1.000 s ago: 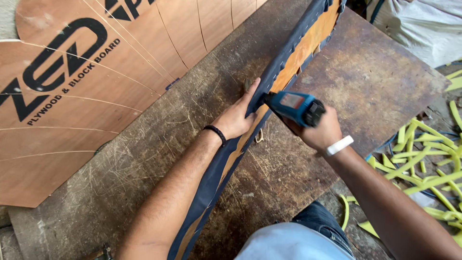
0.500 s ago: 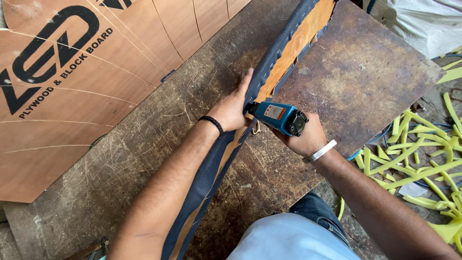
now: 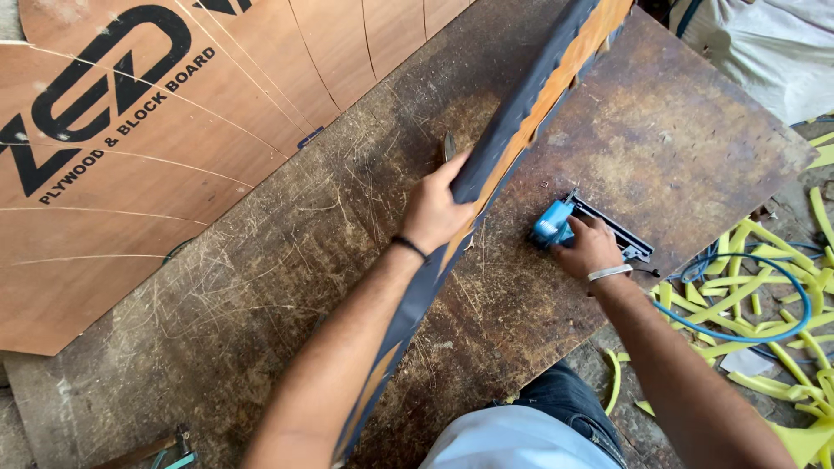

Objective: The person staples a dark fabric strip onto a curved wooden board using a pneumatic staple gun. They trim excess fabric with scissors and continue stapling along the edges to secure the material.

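Note:
A long wooden strip wrapped in dark blue fabric [image 3: 521, 113] stands on edge and runs diagonally across the worn workbench [image 3: 287, 260]. My left hand [image 3: 439, 208] grips the strip near its middle, a black band on the wrist. My right hand [image 3: 589, 247] rests on a blue pneumatic staple gun [image 3: 556, 227] that lies on the bench to the right of the strip. A blue hose [image 3: 764, 321] trails from the gun off the bench's right edge.
A large plywood sheet [image 3: 156, 148] lies over the bench's left side. Yellow foam offcuts [image 3: 764, 278] litter the floor at right. White cloth [image 3: 773, 52] sits at the top right. A small tool [image 3: 169, 447] lies near the bottom left corner.
My right hand has brought the staple gun away from the strip and down onto the bench at the right. My left hand still holds the strip, which now stands more on edge.

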